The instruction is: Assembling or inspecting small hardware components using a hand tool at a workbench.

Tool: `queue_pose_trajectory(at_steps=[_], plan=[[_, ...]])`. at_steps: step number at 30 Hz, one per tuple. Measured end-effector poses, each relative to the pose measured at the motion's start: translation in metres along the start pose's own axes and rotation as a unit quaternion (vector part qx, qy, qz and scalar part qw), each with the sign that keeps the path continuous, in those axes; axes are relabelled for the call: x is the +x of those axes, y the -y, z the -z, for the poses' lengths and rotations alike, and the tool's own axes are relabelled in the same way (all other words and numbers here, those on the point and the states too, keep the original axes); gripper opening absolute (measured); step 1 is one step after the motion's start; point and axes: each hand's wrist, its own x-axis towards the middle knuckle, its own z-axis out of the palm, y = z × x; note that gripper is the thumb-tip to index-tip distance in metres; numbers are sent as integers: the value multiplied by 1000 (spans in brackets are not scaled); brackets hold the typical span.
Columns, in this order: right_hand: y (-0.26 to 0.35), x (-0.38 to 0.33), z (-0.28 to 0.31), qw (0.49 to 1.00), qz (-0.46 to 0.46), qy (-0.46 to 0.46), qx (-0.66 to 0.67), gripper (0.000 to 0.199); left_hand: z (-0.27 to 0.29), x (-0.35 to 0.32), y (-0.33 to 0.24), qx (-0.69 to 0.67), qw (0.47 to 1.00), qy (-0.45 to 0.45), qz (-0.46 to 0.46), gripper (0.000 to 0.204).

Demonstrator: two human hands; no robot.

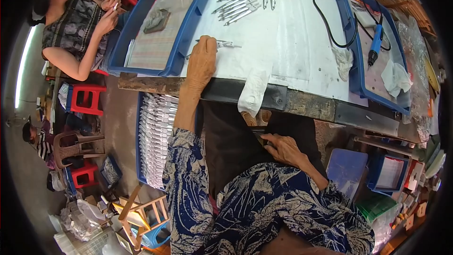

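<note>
We see a small metal tool, plier-like w/ thin shiny arms (225, 44), lying on the white-covered bench (283, 42) just right of the left hand (200, 63); its long axis runs roughly left-right, tips pointing away from that hand toward the right. The left grip is closed loosely on the tool's near end, fingers curled over it, so the handle part is hidden. The right hand (283, 148) is well apart, below the bench edge near the lap, fingers pinched on a small dark object (259, 134) we can't identify; so the left is by far the nearer hand. Beyond the left grip, farther up the bench, lies a fanned row of similar metal pieces (238, 0). Left of it sits a blue tray (181, 42), right a second blue tray (356, 56) w/ a blue corded tool (375, 45). Another person (75, 23) works at far left.
</note>
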Motion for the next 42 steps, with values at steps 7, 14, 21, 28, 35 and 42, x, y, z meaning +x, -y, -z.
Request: queue_pose_trajectory(at_steps=[7, 14, 21, 28, 35, 42], plan=[[4, -2, 1, 1000, -3, 19, 8, 32, 25, 6, -31, -97, 989, -103, 35, 35], [-1, -4, 7, 994, -46, 45, 87, 36, 46, -14, -75, -227, 957, -73, 166, 22], [1, -11, 10, 936, -96, 86, 327, 40, 58, -68, -124, -539, 775, -7, 329, 15], [10, -11, 19, 924, -133, 90, 348, 40, 56, -99, -149, -611, 695, -13, 380, 15], [-2, -9, 3, 960, -112, 74, 245, 42, 50, -108, -159, -646, 666, 8, 373, 17], [-1, -5, 3, 969, -90, 120, 194, 43, 46, -120, -159, -640, 663, 12, 389, 15]])
